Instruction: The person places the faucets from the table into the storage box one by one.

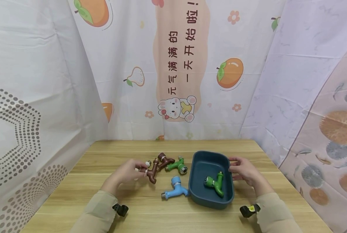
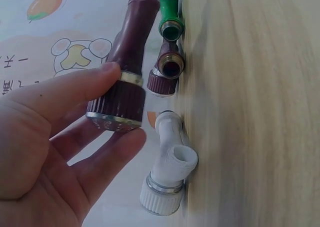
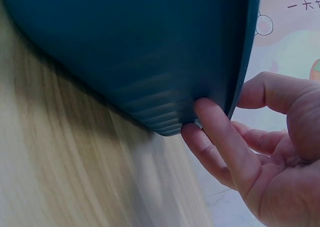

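Observation:
My left hand (image 1: 129, 171) pinches a dark brown plastic tap (image 1: 151, 174) by its ribbed knob, thumb on one side and fingers on the other. In the left wrist view this tap (image 2: 131, 42) is lifted off the table. My right hand (image 1: 244, 170) grips the right side of a dark blue plastic basin (image 1: 201, 201); in the right wrist view its fingers (image 3: 220, 137) press the outer wall and the thumb is at the rim. Inside the basin lies a green tap (image 1: 217, 184).
A white tap (image 2: 167, 172), a second brown tap (image 1: 165, 160) and another green tap (image 1: 177, 166) lie near the left hand. A blue tap (image 1: 175, 189) lies left of the basin. Printed curtains (image 1: 132, 106) hang behind the wooden table (image 1: 150, 218).

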Demonstrator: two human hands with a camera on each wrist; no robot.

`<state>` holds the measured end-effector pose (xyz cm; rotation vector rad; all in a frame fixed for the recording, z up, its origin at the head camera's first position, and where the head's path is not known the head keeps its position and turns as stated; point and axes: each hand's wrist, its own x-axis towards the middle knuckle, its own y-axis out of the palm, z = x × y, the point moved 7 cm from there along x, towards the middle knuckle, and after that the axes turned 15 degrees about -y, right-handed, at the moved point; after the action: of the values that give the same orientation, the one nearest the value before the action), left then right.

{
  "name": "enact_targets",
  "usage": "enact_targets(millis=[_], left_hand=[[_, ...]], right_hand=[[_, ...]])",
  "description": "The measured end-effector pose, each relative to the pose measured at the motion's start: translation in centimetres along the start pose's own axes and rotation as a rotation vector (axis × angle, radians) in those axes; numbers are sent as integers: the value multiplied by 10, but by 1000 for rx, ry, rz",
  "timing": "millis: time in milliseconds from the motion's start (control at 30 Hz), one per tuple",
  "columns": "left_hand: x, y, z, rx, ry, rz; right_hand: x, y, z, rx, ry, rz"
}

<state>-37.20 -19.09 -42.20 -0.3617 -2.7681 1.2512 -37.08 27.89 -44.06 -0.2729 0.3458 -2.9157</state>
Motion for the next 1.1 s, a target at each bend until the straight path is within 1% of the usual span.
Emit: enact_targets(millis=[233,333,567,800,867,1033,1100], left_hand=[[1,-8,0,-50,-37,-101],[1,-11,-1,-58,-37,-139],[0,-16,-4,-52,-11,-222],[0,-19,-4,-47,-24,-259],[-1,-20,-5,-34,-14,-269],[-1,-20,-6,-15,-6,-278],[-1,-19,-6,-18,-15,-275]], right_hand=[[0,-1,0,-10,-2,3],[0,-1,1,-9,1,-2],[0,0,0,-10,6,-9],[0,0,1,-7,4,-8],[0,0,1,-12,5,-9],[0,0,1,-19,5,-10],[-1,0,1,-20,7,-7]])
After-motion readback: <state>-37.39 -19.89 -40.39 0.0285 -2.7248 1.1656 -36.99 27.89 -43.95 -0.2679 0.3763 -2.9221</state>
